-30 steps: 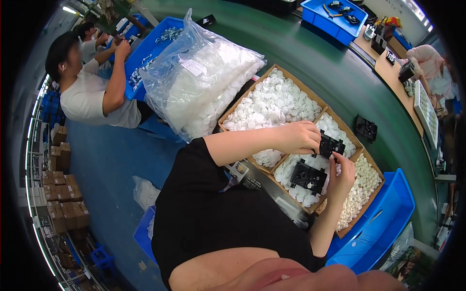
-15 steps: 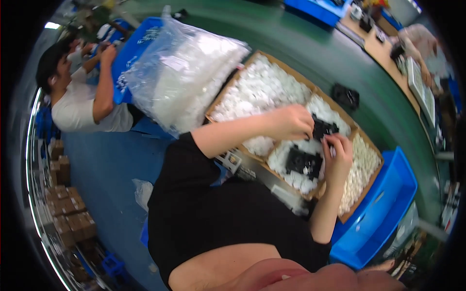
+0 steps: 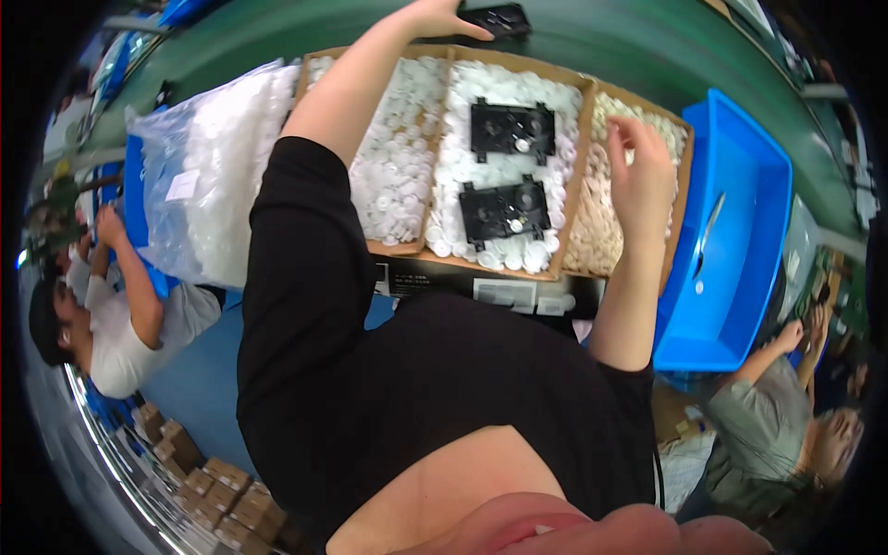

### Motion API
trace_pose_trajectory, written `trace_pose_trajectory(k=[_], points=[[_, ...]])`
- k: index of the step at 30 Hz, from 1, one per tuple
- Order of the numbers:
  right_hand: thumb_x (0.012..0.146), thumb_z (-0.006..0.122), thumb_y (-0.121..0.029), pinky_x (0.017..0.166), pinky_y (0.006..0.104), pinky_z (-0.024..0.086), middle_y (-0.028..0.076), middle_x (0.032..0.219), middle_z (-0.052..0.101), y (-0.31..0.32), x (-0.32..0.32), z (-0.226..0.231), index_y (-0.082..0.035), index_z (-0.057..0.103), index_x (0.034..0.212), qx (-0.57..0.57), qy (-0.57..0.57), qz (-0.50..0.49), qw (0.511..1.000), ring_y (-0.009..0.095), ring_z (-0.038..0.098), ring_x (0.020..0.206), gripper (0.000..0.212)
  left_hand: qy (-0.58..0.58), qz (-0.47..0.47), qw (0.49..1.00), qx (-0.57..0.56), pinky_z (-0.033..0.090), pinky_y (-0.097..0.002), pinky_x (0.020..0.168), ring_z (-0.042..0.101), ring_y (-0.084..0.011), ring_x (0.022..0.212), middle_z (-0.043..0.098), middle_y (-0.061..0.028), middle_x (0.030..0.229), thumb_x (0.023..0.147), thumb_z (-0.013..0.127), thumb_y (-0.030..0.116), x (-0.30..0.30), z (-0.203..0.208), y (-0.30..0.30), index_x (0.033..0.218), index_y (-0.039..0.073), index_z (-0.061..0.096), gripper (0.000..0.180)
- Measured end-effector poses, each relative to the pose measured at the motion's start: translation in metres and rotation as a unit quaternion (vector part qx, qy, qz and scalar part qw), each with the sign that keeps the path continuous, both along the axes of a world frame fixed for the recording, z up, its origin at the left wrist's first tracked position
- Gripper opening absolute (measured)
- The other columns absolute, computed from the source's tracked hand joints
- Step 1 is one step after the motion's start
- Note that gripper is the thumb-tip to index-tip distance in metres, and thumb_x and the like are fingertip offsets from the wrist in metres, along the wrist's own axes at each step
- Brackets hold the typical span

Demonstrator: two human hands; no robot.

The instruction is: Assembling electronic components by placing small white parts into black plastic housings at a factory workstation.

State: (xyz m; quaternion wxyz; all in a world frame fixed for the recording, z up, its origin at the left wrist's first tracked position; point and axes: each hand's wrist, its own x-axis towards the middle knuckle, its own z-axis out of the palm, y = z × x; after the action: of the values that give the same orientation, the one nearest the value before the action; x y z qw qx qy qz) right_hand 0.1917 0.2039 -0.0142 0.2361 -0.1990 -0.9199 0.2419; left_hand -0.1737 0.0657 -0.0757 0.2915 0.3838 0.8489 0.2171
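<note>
Reaching to the far edge of the view, my left hand (image 3: 444, 18) has its thumb along the near side of a black plastic housing (image 3: 504, 20) on the green belt; its other fingers are partly cut off. Two more black plastic housings lie on white round plastic parts in a cardboard compartment: the farther housing (image 3: 513, 130) and the nearer housing (image 3: 505, 212). My right hand (image 3: 643, 176) hovers over the cream-coloured small parts (image 3: 592, 217), fingers loosely bent and thumb apart. Nothing shows in it.
A cardboard box (image 3: 586, 139) holds the white and cream parts. To its right stands a blue bin (image 3: 740, 277) with a thin light object inside. A clear bag of white parts (image 3: 222, 176) sits left. Co-workers are at both sides, and the green belt (image 3: 610, 46) runs behind.
My left hand has left the housings in the box and reached out to the one on the belt. My right hand has moved over the cream parts. The view has turned.
</note>
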Motion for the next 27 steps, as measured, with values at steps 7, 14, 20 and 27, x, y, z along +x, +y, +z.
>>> trace_pose_trajectory(k=[7,14,20,27], points=[[0.095,0.068,-0.016,0.079,0.0391,0.055,0.003,0.101,0.073,0.036,-0.016,-0.030,-0.012,0.074,0.107,0.051,-0.080,-0.035,0.995,0.026,0.069,0.088,0.013,-0.046,0.050,0.996,0.053,0.056,-0.0409,0.089,0.070,-0.0370,0.097,0.074,-0.0183,0.106,0.074,0.086,0.037,0.033,0.029,-0.017,0.115,-0.003,0.072,0.059],[0.095,0.069,-0.019,0.079,0.0397,0.056,0.002,0.102,0.073,0.037,-0.027,-0.051,-0.014,0.075,0.108,0.145,-0.074,-0.064,0.985,0.025,0.070,0.088,0.015,0.138,0.059,0.949,0.277,0.056,-0.0315,0.094,0.072,-0.0214,0.102,0.075,-0.0078,0.118,0.080,0.087,0.026,0.156,0.085,-0.105,0.128,0.010,0.073,0.052],[0.092,0.076,-0.016,0.075,0.0347,0.055,0.001,0.097,0.072,0.023,-0.026,-0.027,-0.012,0.076,0.103,0.121,-0.019,-0.018,0.992,0.021,0.069,0.084,0.012,0.204,0.028,0.938,0.279,0.056,-0.0302,0.088,0.070,-0.0200,0.095,0.074,-0.0049,0.115,0.076,0.089,0.031,0.212,0.056,-0.137,0.125,0.011,0.075,0.054],[0.088,0.079,-0.008,0.071,0.0288,0.052,0.000,0.091,0.069,-0.069,-0.028,0.024,-0.007,0.074,0.096,-0.111,0.057,0.206,0.970,0.016,0.064,0.076,0.009,0.238,0.036,0.927,0.288,0.055,-0.0305,0.092,0.067,-0.0193,0.102,0.071,-0.0025,0.121,0.074,0.089,0.022,0.217,0.040,-0.140,0.130,0.015,0.074,0.059]])
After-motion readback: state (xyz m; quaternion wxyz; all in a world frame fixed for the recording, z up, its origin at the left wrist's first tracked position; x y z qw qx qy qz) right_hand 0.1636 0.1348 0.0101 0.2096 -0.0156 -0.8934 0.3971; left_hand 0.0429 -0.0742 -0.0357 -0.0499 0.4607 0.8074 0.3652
